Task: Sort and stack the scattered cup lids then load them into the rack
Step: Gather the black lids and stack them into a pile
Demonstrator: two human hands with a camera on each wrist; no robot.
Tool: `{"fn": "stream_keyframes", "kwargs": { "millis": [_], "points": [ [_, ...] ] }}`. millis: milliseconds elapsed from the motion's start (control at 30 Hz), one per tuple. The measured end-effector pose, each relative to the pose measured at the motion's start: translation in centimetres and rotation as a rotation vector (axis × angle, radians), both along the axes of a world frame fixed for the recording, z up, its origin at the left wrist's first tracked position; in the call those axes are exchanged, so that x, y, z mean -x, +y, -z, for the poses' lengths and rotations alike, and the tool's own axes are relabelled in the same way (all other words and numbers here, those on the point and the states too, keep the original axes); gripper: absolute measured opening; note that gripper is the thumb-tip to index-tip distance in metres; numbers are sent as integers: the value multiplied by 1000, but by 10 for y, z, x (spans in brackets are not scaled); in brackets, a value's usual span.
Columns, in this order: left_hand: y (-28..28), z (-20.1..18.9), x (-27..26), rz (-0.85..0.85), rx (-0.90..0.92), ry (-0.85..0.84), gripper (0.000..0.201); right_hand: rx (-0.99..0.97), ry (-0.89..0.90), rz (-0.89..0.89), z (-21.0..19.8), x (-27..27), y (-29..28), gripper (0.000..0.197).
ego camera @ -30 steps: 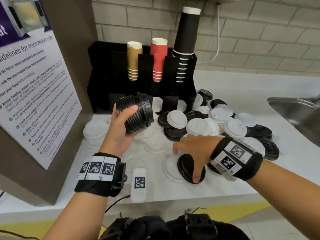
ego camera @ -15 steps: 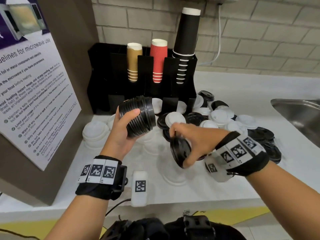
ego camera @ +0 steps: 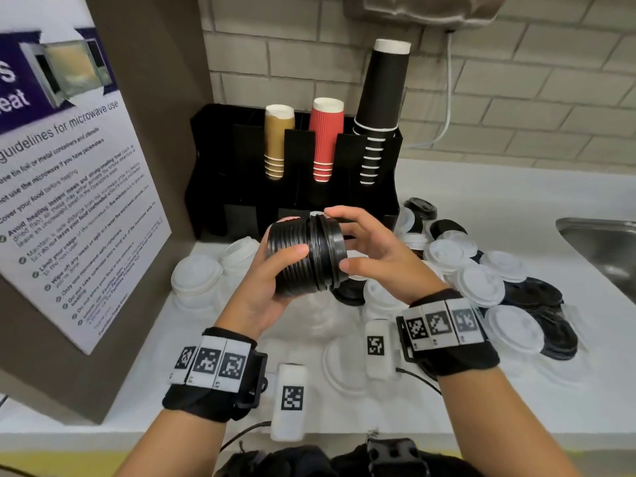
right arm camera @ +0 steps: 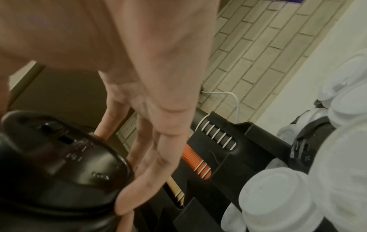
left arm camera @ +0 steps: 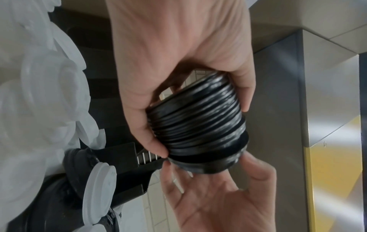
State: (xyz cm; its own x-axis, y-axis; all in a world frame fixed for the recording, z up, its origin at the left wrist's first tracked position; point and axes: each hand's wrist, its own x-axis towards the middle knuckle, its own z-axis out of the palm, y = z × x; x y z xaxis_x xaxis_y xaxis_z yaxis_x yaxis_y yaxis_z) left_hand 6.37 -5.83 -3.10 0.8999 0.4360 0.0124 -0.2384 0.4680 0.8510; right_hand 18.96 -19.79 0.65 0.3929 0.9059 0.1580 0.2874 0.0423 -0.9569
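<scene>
My left hand [ego camera: 287, 237] grips a sideways stack of black lids [ego camera: 296, 259] above the counter, thumb in front and fingers behind; the left wrist view shows the same stack of black lids [left arm camera: 196, 119]. My right hand [ego camera: 339, 239] holds a single black lid [ego camera: 332, 251] by its rim between thumb and fingers, set against the stack's right end. This lid [right arm camera: 59, 157] fills the lower left of the right wrist view. The black rack [ego camera: 213, 160] stands just behind, against the wall. Loose black and white lids [ego camera: 481, 280] lie scattered to the right.
Stacks of white lids [ego camera: 196, 280] sit on the counter at left, beside a cabinet with a microwave notice [ego camera: 69, 187]. Brown, red and black cups [ego camera: 327, 139] stand in the rack. A steel sink [ego camera: 605, 242] lies at far right. More white lids lie under my hands.
My right hand lifted a black lid off the counter and carried it up and left onto the end of the stack. The left hand kept the stack roughly where it was.
</scene>
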Motion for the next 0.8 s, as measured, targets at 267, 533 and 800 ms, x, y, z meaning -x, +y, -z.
{"fn": "stream_keyframes", "kwargs": {
  "millis": [267, 533, 800],
  "points": [
    [-11, 3, -12, -48, 114, -14, 84, 42, -176, 49, -9, -6, 3, 61],
    [-18, 3, -22, 17, 309, -79, 50, 69, -318, 87, -25, -16, 11, 50],
    [3, 15, -27, 36, 345, -2, 50, 201, -646, 17, -44, -28, 44, 43]
  ]
}}
